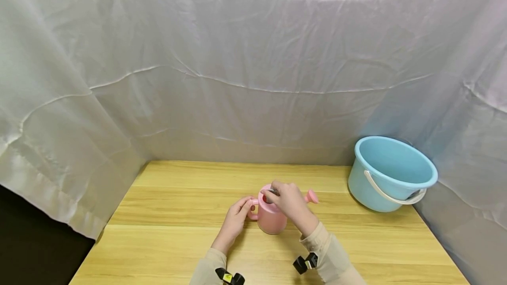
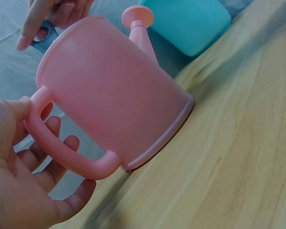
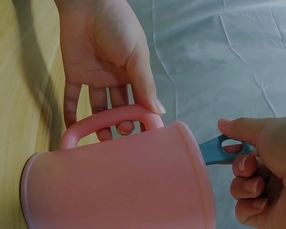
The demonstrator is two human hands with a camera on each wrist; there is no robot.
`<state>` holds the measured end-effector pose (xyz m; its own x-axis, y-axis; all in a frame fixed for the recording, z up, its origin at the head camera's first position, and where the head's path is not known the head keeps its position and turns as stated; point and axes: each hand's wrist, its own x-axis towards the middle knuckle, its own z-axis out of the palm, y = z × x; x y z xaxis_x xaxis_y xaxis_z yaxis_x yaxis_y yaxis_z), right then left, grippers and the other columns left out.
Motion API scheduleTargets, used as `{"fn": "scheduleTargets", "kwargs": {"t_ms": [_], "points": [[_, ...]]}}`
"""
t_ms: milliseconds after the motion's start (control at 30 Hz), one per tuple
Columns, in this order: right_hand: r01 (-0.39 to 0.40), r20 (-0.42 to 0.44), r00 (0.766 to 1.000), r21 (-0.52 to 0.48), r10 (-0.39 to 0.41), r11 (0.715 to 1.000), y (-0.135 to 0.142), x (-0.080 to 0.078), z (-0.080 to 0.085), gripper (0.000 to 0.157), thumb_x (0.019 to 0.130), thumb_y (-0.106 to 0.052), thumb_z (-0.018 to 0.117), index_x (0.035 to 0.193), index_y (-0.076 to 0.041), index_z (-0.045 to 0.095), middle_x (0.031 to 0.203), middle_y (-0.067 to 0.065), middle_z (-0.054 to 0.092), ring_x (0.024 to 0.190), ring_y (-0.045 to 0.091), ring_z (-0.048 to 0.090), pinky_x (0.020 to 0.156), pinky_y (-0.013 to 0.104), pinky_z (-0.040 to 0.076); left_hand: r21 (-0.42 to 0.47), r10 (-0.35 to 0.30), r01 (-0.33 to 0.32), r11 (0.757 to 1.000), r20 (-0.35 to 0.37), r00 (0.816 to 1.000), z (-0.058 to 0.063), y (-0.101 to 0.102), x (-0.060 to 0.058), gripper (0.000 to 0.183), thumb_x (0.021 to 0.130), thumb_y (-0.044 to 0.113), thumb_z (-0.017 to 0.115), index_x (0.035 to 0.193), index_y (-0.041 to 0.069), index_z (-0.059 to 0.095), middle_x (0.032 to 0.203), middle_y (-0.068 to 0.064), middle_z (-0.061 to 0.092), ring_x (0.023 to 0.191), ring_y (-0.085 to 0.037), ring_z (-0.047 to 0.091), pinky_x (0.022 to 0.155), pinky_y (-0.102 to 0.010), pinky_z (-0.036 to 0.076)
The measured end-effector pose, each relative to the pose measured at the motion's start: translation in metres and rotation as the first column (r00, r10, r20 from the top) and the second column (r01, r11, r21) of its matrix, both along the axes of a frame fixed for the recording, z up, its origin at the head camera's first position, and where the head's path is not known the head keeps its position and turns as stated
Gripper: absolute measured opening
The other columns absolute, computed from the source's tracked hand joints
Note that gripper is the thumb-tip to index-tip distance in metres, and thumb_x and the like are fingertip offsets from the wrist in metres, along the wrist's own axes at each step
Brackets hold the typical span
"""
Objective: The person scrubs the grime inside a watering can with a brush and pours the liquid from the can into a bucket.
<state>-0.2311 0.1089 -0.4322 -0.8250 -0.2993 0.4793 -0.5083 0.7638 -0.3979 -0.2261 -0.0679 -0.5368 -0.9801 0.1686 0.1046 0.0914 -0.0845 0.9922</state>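
Observation:
A pink watering can (image 1: 272,221) stands upright on the wooden table, its spout rose (image 1: 312,196) pointing right. My left hand (image 1: 234,220) is at its left side. The fingers curl round the can's loop handle (image 2: 69,156), with the thumb on its upper end. Over the can's mouth, my right hand (image 1: 293,202) pinches the end of a blue-grey handle with a hole in it (image 3: 213,150). The rest of that tool is hidden inside the can, so its kind cannot be made out.
At the back right corner of the table (image 1: 178,250) stands a light blue bucket (image 1: 366,190) with a white carrying handle (image 1: 376,187) hanging down its front. Grey-white curtains (image 1: 253,113) enclose the back and sides. The table's left edge borders a dark area.

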Motion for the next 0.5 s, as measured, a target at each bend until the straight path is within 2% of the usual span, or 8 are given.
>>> {"fn": "scheduleTargets", "kwargs": {"t_ms": [133,367,500], "points": [[-0.024,-0.003,1.000,0.014,0.024,1.000,0.0009,-0.0012,-0.0013,0.036,0.088,-0.021,0.072,0.062,-0.016,0.048,0.053,-0.012,0.029,0.048,0.001,0.026,0.043,0.012,0.019,-0.001,-0.001,0.001,1.000,-0.006,1.000,-0.0003,0.0000,0.0002,0.036,0.102,0.028,0.050,0.122,0.000,0.061,0.103,-0.025,0.057,0.088,-0.022,0.059,0.089,-0.051,0.060],[-0.099,0.020,0.995,-0.009,0.099,0.995,0.0021,-0.0029,0.0012,0.033,0.088,-0.018,0.071,0.063,-0.017,0.050,0.055,-0.011,0.040,0.051,0.000,0.032,0.045,0.011,0.027,-0.009,-0.003,0.003,1.000,-0.008,1.000,-0.0003,0.0002,0.0001,0.036,0.102,0.028,0.050,0.122,0.000,0.061,0.103,-0.026,0.057,0.088,-0.023,0.059,0.090,-0.052,0.059],[-0.120,-0.001,0.993,-0.023,0.120,0.993,0.0018,-0.0038,0.0056,0.034,0.089,-0.018,0.071,0.063,-0.017,0.049,0.054,-0.011,0.039,0.051,0.000,0.032,0.046,0.011,0.027,-0.005,-0.006,0.006,1.000,-0.004,1.000,-0.0006,-0.0003,-0.0003,0.037,0.102,0.029,0.050,0.123,0.000,0.061,0.105,-0.027,0.056,0.090,-0.024,0.059,0.090,-0.052,0.059]]}}
